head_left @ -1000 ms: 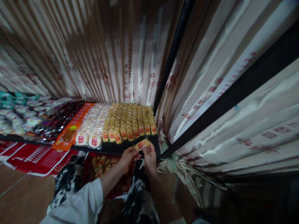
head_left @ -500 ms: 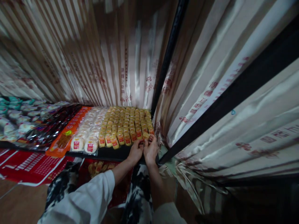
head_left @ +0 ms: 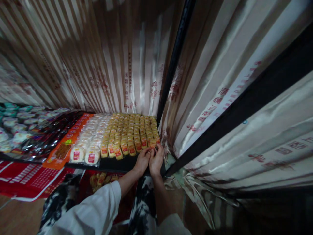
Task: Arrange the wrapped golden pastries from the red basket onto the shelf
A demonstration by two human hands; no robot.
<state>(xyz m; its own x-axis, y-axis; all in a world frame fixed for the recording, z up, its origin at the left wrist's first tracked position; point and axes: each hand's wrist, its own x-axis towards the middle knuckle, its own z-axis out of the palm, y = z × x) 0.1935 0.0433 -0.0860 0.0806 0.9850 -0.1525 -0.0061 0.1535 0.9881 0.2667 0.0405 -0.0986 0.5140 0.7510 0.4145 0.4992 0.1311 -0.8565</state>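
Note:
Small yellow wrapped cakes with red labels stand in tight rows on a black shelf. At the front right corner of these rows, my left hand and my right hand are side by side, nearly touching. Fingers of both hands are curled closed at the lower edge of one wrapped cake, which sits level with the front row. My fingertips are partly hidden by the hands, so the exact grip is hard to see.
Left of the cakes lie round white packaged cakes, an orange packet, dark shiny packets and teal-white packets. Below is a red basket and more yellow packs. A black post and printed curtains border the shelf.
The wrapped cake has gone from slightly raised and tilted between my fingers to lying in line with the front row. My hands have drawn closer together; the view has shifted slightly.

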